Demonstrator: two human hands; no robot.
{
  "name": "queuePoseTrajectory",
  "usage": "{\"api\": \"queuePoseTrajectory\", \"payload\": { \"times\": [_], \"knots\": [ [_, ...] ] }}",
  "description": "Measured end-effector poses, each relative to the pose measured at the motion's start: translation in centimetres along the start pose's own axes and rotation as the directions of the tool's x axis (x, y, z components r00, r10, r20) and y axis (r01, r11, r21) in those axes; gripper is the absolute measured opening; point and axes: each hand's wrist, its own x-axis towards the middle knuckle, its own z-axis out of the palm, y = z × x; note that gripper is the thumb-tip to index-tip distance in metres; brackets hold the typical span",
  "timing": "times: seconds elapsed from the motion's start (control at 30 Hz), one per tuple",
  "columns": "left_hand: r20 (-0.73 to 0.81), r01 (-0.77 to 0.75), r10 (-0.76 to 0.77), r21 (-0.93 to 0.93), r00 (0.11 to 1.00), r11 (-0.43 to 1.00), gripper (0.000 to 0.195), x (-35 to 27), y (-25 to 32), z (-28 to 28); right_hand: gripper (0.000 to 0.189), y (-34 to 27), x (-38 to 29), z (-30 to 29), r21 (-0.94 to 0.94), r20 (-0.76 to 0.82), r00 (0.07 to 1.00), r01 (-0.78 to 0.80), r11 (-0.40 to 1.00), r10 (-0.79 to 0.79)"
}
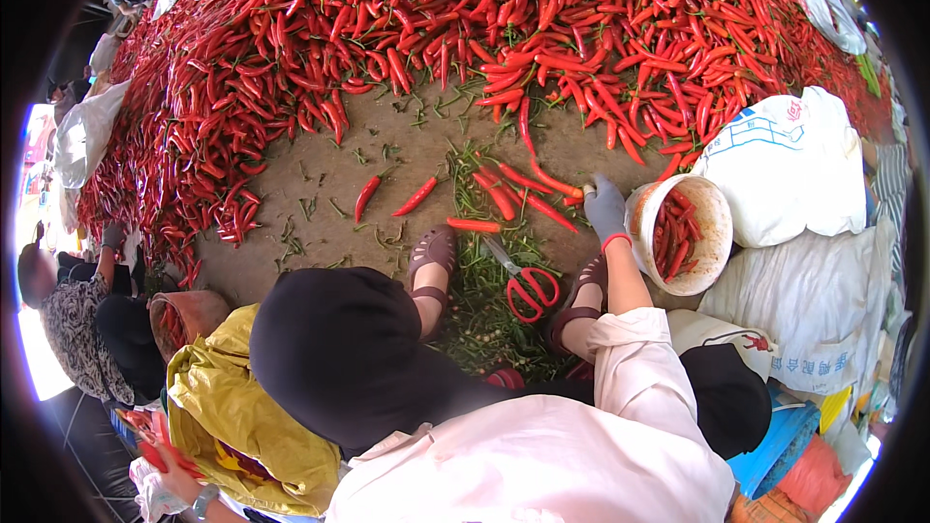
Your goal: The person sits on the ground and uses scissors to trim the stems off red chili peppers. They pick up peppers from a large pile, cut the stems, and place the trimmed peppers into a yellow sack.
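Observation:
My right hand (609, 211), in a grey glove with a red cuff, is low over the ground beside a white bucket (716, 232). Its fingertips meet the end of a long red chili pepper (556, 180); the picture does not settle whether they grip it. Red chilies (676, 232) lie in the bucket. Far to the lower left, my left hand (176, 478), with a watch at the wrist, holds red chilies (163, 456) by a thin white plastic bag (149, 487). Red-handled scissors (532, 294) lie on green stems (494, 334) between my feet.
A large heap of red chilies (436, 7) curves around the front. Several loose chilies (494, 196) lie nearer. A yellow sack (240, 407) and an orange-brown bucket (189, 312) stand left, near another person (80, 327). White sacks (792, 167) and a blue tub (777, 443) are right.

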Motion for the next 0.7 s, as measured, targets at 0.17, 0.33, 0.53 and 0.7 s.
{"api": "queuePoseTrajectory", "payload": {
  "times": [0.17,0.33,0.53,0.7],
  "knots": [
    [0.129,-0.163,0.120,0.410,0.984,0.898,0.041,1.4,-7.3,3.2,0.023,0.0,-1.6,-0.7,-0.186,-0.017,0.999,0.037,0.982,-0.041],
    [-0.217,-0.366,0.390,0.143,0.895,0.920,0.024,0.8,0.7,4.5,0.024,-1.7,-2.6,-0.4,-0.451,0.220,0.969,0.203,0.869,-0.113],
    [0.074,-0.239,0.460,-0.776,0.885,0.584,0.022,-8.2,12.3,15.7,0.030,-2.3,-1.8,0.0,-0.481,0.253,0.967,0.118,0.869,0.008],
    [0.775,0.267,0.310,-0.516,0.551,0.814,0.025,-11.0,17.0,30.9,0.023,-3.0,-1.8,0.3,0.264,0.054,0.995,-0.098,0.960,0.087]
  ]
}}
